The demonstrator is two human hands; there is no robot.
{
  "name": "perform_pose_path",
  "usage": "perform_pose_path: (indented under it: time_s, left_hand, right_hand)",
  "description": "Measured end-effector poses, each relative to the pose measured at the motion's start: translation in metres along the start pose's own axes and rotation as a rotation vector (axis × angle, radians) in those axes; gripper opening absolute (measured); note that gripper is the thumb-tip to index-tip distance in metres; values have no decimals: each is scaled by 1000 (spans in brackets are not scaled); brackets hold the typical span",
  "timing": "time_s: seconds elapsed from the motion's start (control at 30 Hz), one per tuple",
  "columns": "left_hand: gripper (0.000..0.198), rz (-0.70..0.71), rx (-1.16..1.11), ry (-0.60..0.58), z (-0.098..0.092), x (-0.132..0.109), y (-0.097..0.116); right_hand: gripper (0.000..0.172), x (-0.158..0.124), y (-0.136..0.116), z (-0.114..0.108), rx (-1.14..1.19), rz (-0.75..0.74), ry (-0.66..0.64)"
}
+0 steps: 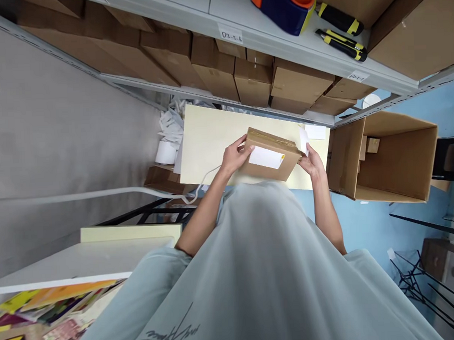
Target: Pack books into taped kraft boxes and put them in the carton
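A brown cardboard box with a white label (266,157) on its side is held tilted above the cream table (206,136). My left hand (235,155) grips the box's left end, thumb on the front face near the label. My right hand (312,162) is at the box's right end, its fingers closed on a small white paper (304,139); some of its fingers are hidden by the box edge, and it seems to touch the corner. Another white paper (315,131) lies at the table's back right.
A large open carton (394,157) with small boxes inside stands right of the table. Overhead, a metal shelf (190,11) holds boxes and cutters (344,43). A white cable (152,191) runs in from the left. Crumpled paper (170,127) lies left of the table.
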State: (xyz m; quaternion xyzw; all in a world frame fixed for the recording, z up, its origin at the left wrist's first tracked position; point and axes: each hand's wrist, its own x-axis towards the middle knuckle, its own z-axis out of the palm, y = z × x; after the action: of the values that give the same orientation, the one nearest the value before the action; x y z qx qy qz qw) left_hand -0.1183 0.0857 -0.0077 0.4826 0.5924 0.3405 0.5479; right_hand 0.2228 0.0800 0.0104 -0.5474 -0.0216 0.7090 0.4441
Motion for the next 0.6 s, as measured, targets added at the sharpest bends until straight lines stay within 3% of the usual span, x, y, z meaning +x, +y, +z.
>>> perform_pose_path:
  time_s: [0.17, 0.27, 0.37, 0.47, 0.5, 0.6]
  left_hand:
    - [57, -162, 108, 125, 9, 19, -30]
    - [48, -259, 79, 138, 11, 27, -38]
    - [51, -275, 60, 188, 12, 27, -30]
    - [57, -143, 71, 267, 13, 13, -2]
    - [56, -94, 39, 223, 15, 5, 10]
    - [55, -52, -122, -143, 20, -26, 49]
  right_hand:
    - [35, 33, 14, 3, 11, 14, 73]
    - [33, 43, 21, 13, -34, -39, 151]
    - [34, 30, 27, 28, -187, -291, 210]
    - [40, -7, 32, 47, -349, -504, 112]
    - [42, -22, 34, 54, -376, -507, 60]
    - [46, -64, 38, 69, -404, -458, -48]
